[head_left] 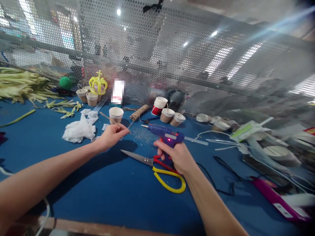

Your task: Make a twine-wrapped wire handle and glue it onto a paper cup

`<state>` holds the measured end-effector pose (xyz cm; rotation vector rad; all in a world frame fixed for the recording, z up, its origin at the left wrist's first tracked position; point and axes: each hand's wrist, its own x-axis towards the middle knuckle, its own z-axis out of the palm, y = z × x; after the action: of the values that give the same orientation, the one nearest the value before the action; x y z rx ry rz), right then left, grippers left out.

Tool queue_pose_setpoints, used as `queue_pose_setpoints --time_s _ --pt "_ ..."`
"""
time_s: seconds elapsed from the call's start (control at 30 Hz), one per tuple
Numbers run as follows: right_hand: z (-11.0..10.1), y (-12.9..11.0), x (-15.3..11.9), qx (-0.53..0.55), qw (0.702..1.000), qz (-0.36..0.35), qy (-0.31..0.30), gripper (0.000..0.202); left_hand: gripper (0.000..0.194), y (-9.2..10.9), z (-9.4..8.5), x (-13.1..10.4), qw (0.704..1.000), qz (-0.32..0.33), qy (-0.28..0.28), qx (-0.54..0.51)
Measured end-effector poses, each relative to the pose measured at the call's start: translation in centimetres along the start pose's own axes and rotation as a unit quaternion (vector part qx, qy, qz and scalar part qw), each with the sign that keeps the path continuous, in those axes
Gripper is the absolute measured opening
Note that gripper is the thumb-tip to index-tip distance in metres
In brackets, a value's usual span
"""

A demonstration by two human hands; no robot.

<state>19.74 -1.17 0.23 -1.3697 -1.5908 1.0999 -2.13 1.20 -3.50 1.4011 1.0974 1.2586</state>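
My right hand (172, 152) is wrapped round the grip of a blue glue gun (163, 131), its nozzle pointing left and a small red light glowing on its side. Pinched in my left hand (114, 133) is a piece of twine (105, 115), near a paper cup (116, 114) partly wrapped in brown. Twine runs from these fingers toward a twine roll (139, 112) behind. Scissors (145, 160) with red and yellow handles lie on the blue table (118, 193), partly under my right hand. A clear glue stick (196, 141) sticks out of the gun's back.
At the left lie crumpled white plastic (80, 129), pale stalks (19, 83) and a yellow crown shape (98, 86). More cups (167, 115) stand behind the gun. Cables, clear sticks and a purple device (278, 200) lie at the right. A perforated metal screen (137, 49) rises behind.
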Motion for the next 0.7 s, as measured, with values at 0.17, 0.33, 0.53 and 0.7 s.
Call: queue_pose_setpoints --time_s 0.17,0.33,0.53,0.7 --pt "1.9 0.3 -0.9 -0.059 0.998 -0.003 -0.027 0.027 0.013 -0.3 -0.2 0.1 0.998 0.016 0.029 0.05" --pt "2.4 0.2 -1.3 -0.11 0.994 -0.017 -0.017 0.024 0.017 -0.3 -0.1 0.0 0.994 0.05 0.031 0.088" --pt "2.5 0.2 -1.4 -0.118 0.993 -0.017 -0.013 0.025 0.019 -0.1 0.0 -0.1 0.992 0.059 0.029 0.104" --pt "2.6 0.3 -1.4 -0.115 0.993 -0.01 -0.003 0.022 0.018 -0.3 0.0 -0.1 0.992 0.065 0.023 0.103"
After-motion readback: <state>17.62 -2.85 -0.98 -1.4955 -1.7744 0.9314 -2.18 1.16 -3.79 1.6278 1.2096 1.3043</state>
